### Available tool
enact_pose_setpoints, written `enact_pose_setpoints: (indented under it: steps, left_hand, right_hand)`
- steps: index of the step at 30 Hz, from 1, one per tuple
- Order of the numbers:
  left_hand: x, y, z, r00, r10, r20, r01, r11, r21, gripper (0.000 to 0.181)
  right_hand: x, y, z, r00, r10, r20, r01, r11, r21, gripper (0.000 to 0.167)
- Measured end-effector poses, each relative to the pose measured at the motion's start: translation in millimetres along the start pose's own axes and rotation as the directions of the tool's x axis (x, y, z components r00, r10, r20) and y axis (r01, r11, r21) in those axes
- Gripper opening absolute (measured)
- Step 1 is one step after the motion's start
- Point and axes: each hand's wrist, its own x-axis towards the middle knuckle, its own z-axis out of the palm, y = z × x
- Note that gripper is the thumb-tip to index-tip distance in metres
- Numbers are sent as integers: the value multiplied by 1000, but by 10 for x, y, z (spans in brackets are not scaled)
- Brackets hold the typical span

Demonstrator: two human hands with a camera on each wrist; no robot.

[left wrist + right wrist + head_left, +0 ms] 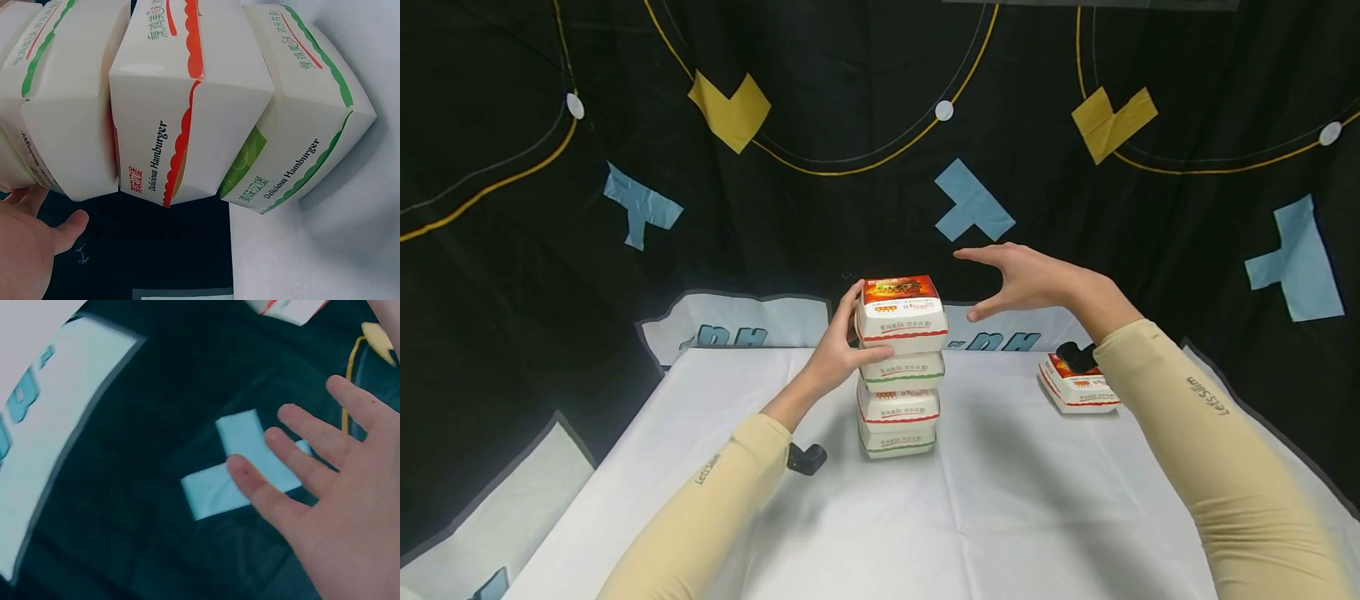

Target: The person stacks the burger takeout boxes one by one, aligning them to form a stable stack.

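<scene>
Several white cardboard hamburger boxes are stacked in a column on the table, red-trimmed and green-trimmed ones alternating. My left hand [837,348] grips the left side of the top hamburger box [904,315], its thumb across the lower front and its fingers along the left edge. Part of that hand [31,240] shows low in the left wrist view, beside the stack; its thumb is out of sight there. To the right of the column, my right hand [1030,279] hangs in the air, fingers and thumb spread, touching nothing. The right wrist view shows its palm [356,494] bare.
Another red-trimmed hamburger box [1078,392] lies at the back right of the white-covered table [880,525], partly hidden by the right wrist's black camera mount [1077,357]. Behind the table hangs a black curtain [850,233] with blue and yellow tape shapes.
</scene>
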Motion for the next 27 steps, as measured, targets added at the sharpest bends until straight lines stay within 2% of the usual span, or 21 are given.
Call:
enact_pose_setpoints:
  steps: [8, 16, 27]
  left_hand:
    - [-103, 327, 7, 1000, -18, 5, 18, 1000, -11, 101]
    - [-107, 326, 18, 1000, -13, 9, 13, 1000, -20, 101]
    - [-91, 306, 6, 1000, -17, 7, 17, 1000, -19, 101]
  right_hand:
    - [-113, 450, 96, 998, 61, -25, -60, 997, 43, 107]
    - [-205, 861, 289, 993, 122, -7, -121, 988, 95, 99]
    - [-273, 1298, 610, 983, 182, 32, -184, 978, 98, 97]
